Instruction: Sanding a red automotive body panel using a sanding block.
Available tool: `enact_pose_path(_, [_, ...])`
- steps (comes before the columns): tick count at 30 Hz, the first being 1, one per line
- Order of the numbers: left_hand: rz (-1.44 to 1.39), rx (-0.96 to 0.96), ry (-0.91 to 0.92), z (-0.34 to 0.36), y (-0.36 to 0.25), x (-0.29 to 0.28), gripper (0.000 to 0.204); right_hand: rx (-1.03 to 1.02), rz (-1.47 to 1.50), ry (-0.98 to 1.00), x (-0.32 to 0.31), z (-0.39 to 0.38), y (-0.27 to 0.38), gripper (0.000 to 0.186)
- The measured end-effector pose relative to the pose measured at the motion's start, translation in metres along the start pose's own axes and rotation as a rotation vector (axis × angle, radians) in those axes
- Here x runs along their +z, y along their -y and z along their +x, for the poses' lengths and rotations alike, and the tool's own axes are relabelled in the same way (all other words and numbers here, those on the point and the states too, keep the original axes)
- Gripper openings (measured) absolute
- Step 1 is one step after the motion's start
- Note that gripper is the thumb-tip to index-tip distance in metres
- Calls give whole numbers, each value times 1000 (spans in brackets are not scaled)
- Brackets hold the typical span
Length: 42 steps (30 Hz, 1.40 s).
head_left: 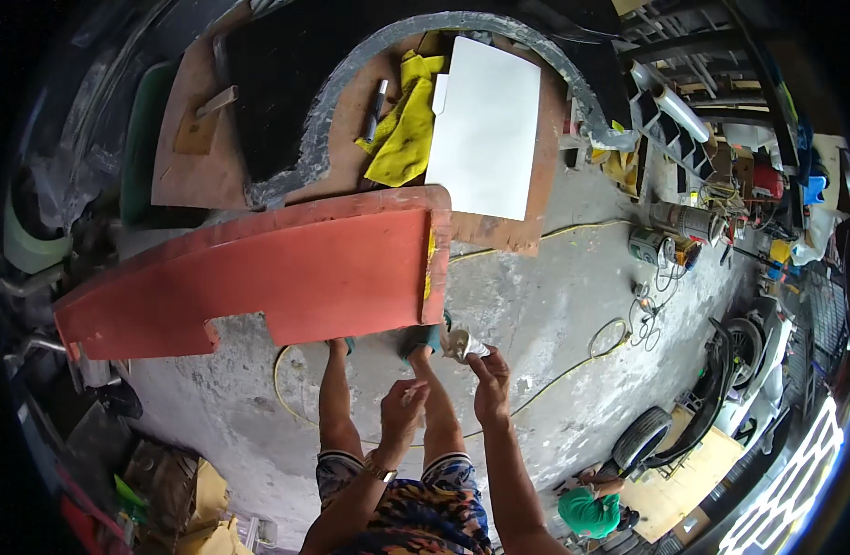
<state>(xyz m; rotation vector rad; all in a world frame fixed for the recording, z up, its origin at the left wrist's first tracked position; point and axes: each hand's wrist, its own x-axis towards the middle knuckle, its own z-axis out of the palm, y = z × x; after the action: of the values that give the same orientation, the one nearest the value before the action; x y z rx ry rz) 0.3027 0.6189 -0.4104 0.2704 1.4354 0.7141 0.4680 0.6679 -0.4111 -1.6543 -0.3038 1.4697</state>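
Note:
My right hand (492,381) is closed on a small whitish, crumpled-looking object (464,346) with a beige, uneven end; its exact kind is unclear. Beside it and a little lower, my left hand (403,413) is curled closed, with a pale speck showing at its fingertips. What that is, I cannot make out. Both hands are raised in front of my legs, apart from each other. Beyond them a long red panel (323,268) with a notch in its near edge lies across the work surface, its right end just past my right hand.
Behind the panel, a brown board (527,236) carries a white sheet (490,129), a yellow cloth (408,139), a dark pen-like tool (377,109) and a grey-edged arched black panel (328,102). A yellow hose (573,381) crosses the floor. A person in green (589,511) crouches near a tire (642,437).

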Motion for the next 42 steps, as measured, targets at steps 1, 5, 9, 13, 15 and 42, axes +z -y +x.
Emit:
enact_pose_path(1, [115, -39, 35, 2, -3, 1, 31, 3, -2, 6, 1, -4, -2, 24])
enact_pose_path(5, [-74, -167, 38, 13, -7, 8, 39, -16, 22, -36, 9, -23, -6, 25])
enact_pose_path(9, [-309, -188, 72, 2, -2, -3, 45, -208, -388, 32, -4, -46, -11, 33])
enact_pose_path(13, [-561, -337, 60, -2, 9, -26, 53, -405, -981, 284, 9, -77, 15, 35])
enact_pose_path(15, [-642, -445, 112, -4, -2, -28, 54, -399, -1011, 312, 5, -91, 21, 35])
enact_pose_path(42, [-349, -606, 622, -14, 1, -80, 14, -84, -621, 431, -30, -161, 5, 38])
